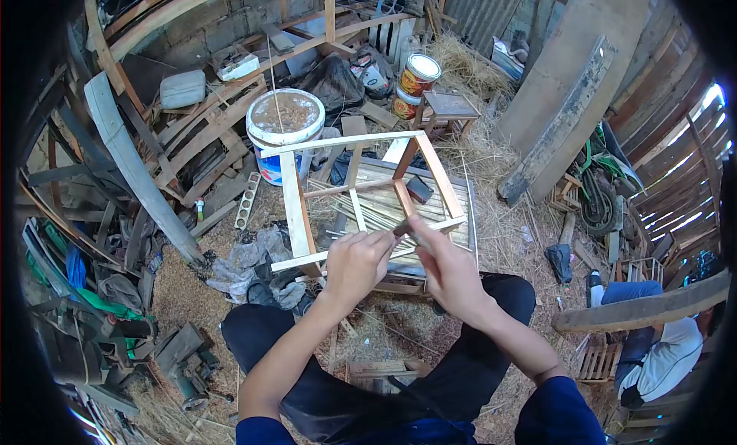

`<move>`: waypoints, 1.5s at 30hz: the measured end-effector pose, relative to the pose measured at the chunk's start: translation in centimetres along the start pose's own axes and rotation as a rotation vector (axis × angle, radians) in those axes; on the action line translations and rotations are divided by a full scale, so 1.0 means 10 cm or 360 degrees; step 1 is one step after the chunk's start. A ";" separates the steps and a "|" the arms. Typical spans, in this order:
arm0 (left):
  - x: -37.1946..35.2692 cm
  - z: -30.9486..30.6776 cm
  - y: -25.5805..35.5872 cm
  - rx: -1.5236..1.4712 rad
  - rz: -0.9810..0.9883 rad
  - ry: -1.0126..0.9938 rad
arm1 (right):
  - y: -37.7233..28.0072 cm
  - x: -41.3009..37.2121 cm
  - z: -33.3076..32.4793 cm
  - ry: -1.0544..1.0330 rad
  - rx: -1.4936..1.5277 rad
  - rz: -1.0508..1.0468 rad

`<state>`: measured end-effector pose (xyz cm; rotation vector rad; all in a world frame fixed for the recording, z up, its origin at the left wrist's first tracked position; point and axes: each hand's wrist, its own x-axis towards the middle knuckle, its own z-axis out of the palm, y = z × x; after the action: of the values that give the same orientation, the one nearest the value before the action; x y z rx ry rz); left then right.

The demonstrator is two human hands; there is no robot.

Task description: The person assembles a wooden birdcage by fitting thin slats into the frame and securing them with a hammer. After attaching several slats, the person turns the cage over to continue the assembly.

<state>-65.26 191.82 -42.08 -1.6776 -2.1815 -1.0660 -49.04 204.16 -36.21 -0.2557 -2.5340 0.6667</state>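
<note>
Wooden frame (295, 207): open-sided, in front of the knees.
Left hand (357, 262): fingers curled at the frame's near rail; whatever they pinch is hidden.
Right hand (447, 270): just beside it, fingertips on that rail; grip unclear.
Bucket (285, 126): beyond the frame.
Another person (652, 360): right of the frame, mostly cut off.

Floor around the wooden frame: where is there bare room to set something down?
One straw-strewn patch lies between the wooden frame and the leaning plank. Another, sawdust, lies between the grey rags and the tools lower left. Crowded: scrap timber left, and bucket and tins behind.
</note>
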 end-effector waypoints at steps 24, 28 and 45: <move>-0.02 0.05 0.09 0.0104 0.0024 -0.0017 | 0.05 -0.07 0.11 0.0719 0.0222 -0.0200; 0.00 0.06 0.07 0.0107 0.0035 -0.0021 | -0.01 -0.10 0.01 0.0219 0.0074 0.0152; 0.03 0.05 0.06 0.0046 0.0006 -0.0001 | 0.00 -0.07 0.08 0.0309 0.0209 0.0084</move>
<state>-64.68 192.38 -42.03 -1.6692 -2.1830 -1.0279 -48.83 203.61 -37.13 -0.3258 -2.2956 0.7860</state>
